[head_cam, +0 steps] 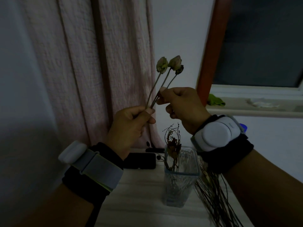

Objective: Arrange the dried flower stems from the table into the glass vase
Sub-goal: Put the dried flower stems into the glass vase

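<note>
Pinched between thumb and fingers [150,111] of the left hand [131,126]: the lower ends of three dried flower stems [157,86], held up in the air well above the table [139,194]. Closed around the same stems a little higher, the thumb and forefinger of the right hand [180,104], seemingly singling out or straightening one stem beside its neighbours. Topped by three shrivelled buds [169,64], close together, two touching. Directly below the hands, upright on the table: the glass vase [180,176], square in section, already carrying a few dark twiggy sprigs [173,145] leaning toward its left side. Just to the right of the vase, lying flat and partly under the right forearm: a loose bundle of thin dry stems [216,197] not yet placed. Behind the vase, a dark flat case [140,161]; further back, a pink curtain [98,71] and a window sill [254,105]. Judged as mid-task: gathering and aligning a small bunch before insertion. Next move likely calling for lowering the cut ends into the vase mouth, steering clear of the sprigs already inside, with a light grip, since such brittle stems would probably snap under pressure.
</note>
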Tool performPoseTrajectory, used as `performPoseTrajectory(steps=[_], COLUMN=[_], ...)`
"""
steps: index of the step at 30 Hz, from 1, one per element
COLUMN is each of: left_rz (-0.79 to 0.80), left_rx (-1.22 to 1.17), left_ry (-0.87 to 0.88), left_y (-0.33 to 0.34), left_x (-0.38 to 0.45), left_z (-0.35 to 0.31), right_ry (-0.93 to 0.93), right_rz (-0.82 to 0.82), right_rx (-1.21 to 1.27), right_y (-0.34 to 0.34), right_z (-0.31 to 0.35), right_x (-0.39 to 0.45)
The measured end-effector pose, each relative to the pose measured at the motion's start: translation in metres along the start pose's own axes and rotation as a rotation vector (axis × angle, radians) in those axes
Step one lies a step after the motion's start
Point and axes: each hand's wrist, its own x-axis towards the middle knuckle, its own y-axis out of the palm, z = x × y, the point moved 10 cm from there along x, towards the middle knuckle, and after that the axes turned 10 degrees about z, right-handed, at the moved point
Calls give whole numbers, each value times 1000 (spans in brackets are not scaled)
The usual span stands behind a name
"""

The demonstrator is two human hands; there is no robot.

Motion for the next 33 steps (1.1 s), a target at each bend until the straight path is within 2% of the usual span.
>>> performPoseTrajectory(steps=[11,17,27,33], left_rz=[0,-12,-48,-43], left_rx=[-1,-78,33,-13], left_ry=[-14,-47,-19,-3], left_y=[-1,-2,-1,2], left_x=[-1,-2,0,2], left_z=[6,11,9,9], right_ry=[41,12,-60,-66], right_rz=[7,-31,-43,-19], right_rx=[103,106,116,318], right_y=[-1,-17,-54,-66], right_z=[-2,8,33,32], right_x=[-5,-12,-27,-28])
